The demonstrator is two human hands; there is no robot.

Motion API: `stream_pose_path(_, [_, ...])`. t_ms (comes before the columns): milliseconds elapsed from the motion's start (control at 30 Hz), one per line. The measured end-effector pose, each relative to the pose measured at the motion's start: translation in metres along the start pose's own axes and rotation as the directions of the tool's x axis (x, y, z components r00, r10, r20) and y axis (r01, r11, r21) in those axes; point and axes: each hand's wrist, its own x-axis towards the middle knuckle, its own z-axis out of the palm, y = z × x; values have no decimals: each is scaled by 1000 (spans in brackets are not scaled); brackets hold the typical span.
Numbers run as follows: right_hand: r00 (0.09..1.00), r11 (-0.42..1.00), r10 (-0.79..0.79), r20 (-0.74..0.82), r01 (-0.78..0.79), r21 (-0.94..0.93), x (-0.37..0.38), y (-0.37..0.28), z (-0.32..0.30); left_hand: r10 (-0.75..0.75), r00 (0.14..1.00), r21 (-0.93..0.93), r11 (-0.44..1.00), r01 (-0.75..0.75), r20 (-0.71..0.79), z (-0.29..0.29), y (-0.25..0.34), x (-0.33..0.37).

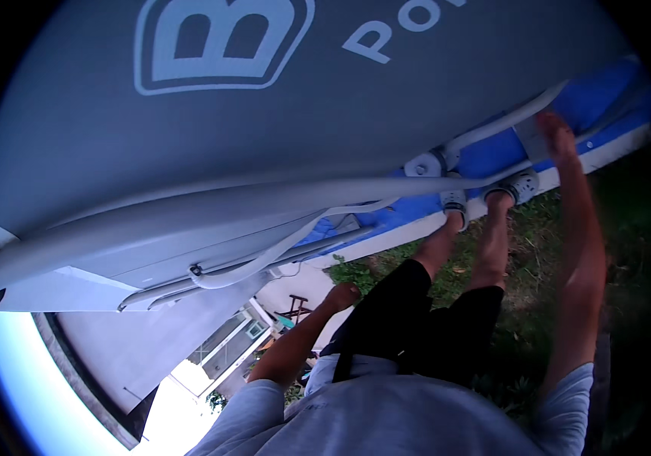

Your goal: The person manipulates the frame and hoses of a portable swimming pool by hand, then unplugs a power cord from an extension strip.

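Head view: my left hand hangs beside me, right hand near blue groundsheet; can't tell either's grip. Bent tubular leg likely braces pool wall.

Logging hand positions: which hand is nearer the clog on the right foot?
Right. The right hand is just above and right of the clog in the picture; the left hand is farther off, near the left thigh.

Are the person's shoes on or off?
On: both grey clogs are being worn, because the bare legs go right down into them.
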Motion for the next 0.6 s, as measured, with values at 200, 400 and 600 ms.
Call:
stream_pose_path(200, [800,924,328,-502,-383,-7,-115,-4,75,104,995,52,993,-104,13,-9,-2,4])
stream_pose_path(400, [749,882,396,-531,-470,-5,-288,3,18,156,988,-10,988,-156,4,-31,26,-12])
stream_pose_path(600, [489,826,353,-798,-563,20,-352,-38,148,9,998,-197,980,-21,-62,-24,-24,-27])
